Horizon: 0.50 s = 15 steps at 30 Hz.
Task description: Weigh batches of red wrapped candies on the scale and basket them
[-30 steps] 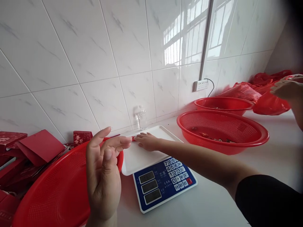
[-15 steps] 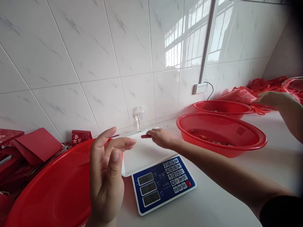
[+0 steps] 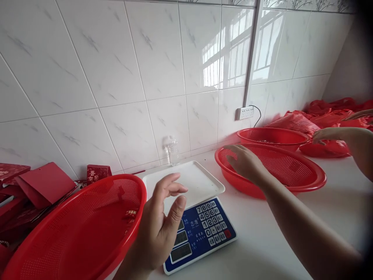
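Observation:
My left hand (image 3: 163, 223) is raised in front of the scale, fingers curved and thumb apart, with nothing in it. It covers part of the blue display panel of the digital scale (image 3: 201, 241). The scale's white weighing tray (image 3: 201, 182) has no packet on it, only tiny specks. My right hand (image 3: 247, 161) is over the left side of a red perforated basket (image 3: 309, 171), thumb and fingers apart, and I see nothing held. A larger red basket (image 3: 72, 249) stands at the left, with small red packets (image 3: 131, 214) with gold print along its inner right wall.
A clear plastic bottle (image 3: 173, 151) stands against the tiled wall. Another red basket (image 3: 274, 136) and red plastic bags (image 3: 303, 122) lie at the back right, near a co-worker's hands (image 3: 335, 134). Red folded boxes (image 3: 46, 184) pile up at the left. A power socket (image 3: 246, 113) is on the wall.
My right hand has gone from the weighing tray, where it held a small red piece, rightward to the basket. My left hand has shifted right and down in view. The co-worker's hand has moved lower.

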{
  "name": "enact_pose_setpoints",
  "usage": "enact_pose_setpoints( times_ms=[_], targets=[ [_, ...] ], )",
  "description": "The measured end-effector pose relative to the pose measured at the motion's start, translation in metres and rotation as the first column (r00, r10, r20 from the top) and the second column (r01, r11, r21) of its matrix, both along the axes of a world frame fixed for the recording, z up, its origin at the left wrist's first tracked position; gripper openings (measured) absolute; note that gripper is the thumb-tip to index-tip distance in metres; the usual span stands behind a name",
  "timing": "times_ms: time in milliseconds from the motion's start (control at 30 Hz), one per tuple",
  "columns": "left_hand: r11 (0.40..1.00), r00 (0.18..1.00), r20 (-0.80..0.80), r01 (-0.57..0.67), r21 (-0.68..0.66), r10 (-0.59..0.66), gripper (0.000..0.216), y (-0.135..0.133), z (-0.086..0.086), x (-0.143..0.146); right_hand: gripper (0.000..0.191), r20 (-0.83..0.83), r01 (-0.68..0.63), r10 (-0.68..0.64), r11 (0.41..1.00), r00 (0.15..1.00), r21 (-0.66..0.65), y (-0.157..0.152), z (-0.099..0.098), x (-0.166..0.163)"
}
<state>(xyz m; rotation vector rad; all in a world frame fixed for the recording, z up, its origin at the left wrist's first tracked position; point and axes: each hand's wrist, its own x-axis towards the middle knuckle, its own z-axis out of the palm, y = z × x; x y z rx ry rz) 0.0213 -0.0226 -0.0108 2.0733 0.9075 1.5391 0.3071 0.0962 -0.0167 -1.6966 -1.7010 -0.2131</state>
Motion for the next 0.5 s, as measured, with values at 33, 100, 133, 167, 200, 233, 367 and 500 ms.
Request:
enact_pose_setpoints(
  times_ms=[33, 100, 133, 167, 200, 233, 367, 500],
  targets=[
    [1.000, 0.999, -0.028, 0.025, -0.016, -0.025, 0.035, 0.001, -0.001, 0.001, 0.040, -0.019, -0.059, 0.059, 0.998, 0.998, 0.020, -0.006, 0.004, -0.009],
    [0.995, 0.996, -0.047, 0.075, -0.066, -0.078, 0.034, 0.002, -0.001, 0.005, 0.037, -0.110, -0.225, 0.234, 0.970, 0.966, 0.091, -0.021, 0.014, -0.030],
    [0.989, 0.994, -0.032, 0.100, -0.108, -0.104, 0.032, 0.002, 0.000, 0.007, 0.036, -0.156, -0.285, 0.305, 0.948, 0.939, 0.139, -0.028, 0.020, -0.042],
    [0.978, 0.992, -0.004, 0.121, -0.167, -0.123, 0.030, 0.001, 0.002, 0.008, 0.035, -0.192, -0.336, 0.369, 0.924, 0.909, 0.185, -0.035, 0.027, -0.052],
    [0.962, 0.991, 0.026, 0.137, -0.238, -0.135, 0.029, 0.000, 0.004, 0.010, 0.034, -0.220, -0.375, 0.421, 0.900, 0.880, 0.223, -0.042, 0.033, -0.060],
    [0.939, 0.990, 0.048, 0.144, -0.312, -0.136, 0.029, -0.001, 0.006, 0.010, 0.033, -0.247, -0.404, 0.465, 0.877, 0.850, 0.261, -0.048, 0.038, -0.067],
    [0.870, 0.999, 0.005, -0.040, -0.492, 0.049, 0.034, -0.013, 0.002, -0.011, 0.031, -0.346, -0.426, 0.566, 0.810, 0.748, 0.403, -0.059, 0.046, -0.072],
    [0.731, 0.760, -0.008, -0.628, -0.267, 0.650, 0.035, -0.039, -0.031, -0.083, 0.029, -0.421, -0.382, 0.566, 0.810, 0.709, 0.446, -0.053, 0.042, -0.059]
  ],
)
